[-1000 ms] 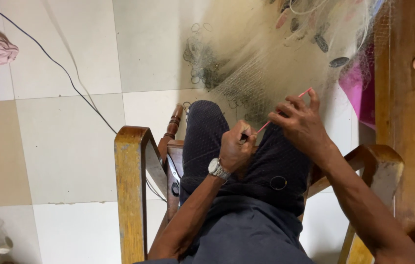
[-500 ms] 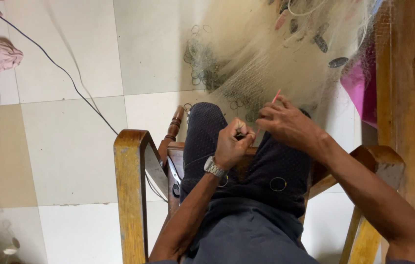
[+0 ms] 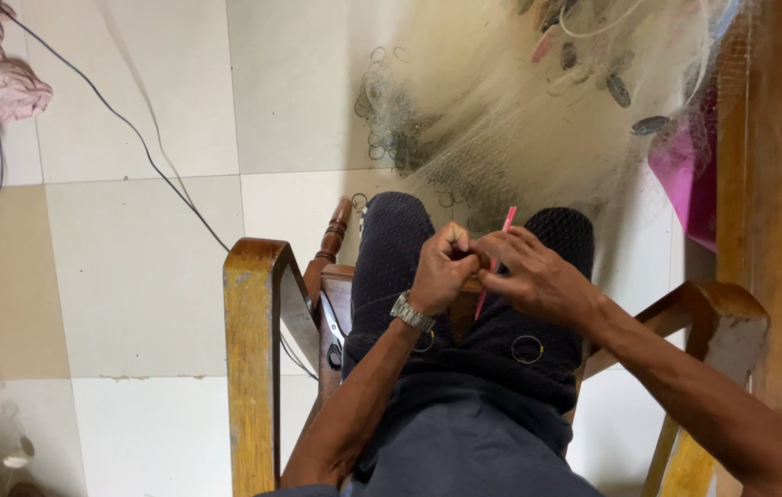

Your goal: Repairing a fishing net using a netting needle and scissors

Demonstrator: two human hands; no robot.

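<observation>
Head view: right hand (image 3: 538,276) pinched on pink netting needle (image 3: 498,253), left hand (image 3: 444,267) fisted around pale fishing net (image 3: 520,129)

Pink needle (image 3: 494,262): middle hidden behind right hand (image 3: 538,276).
Net (image 3: 520,120): cut off at top edge.
Mesh knots: too fine to tell.

no packages, labels, signs, screens visible

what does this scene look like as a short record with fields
setting: person seated in wooden chair over tiled floor
left hand: closed on fine net, watch on wrist
right hand: holds pink needle
hands: meeting over the knees
net: spreads from lap to floor
nearby: black cable, pink cloth
</observation>
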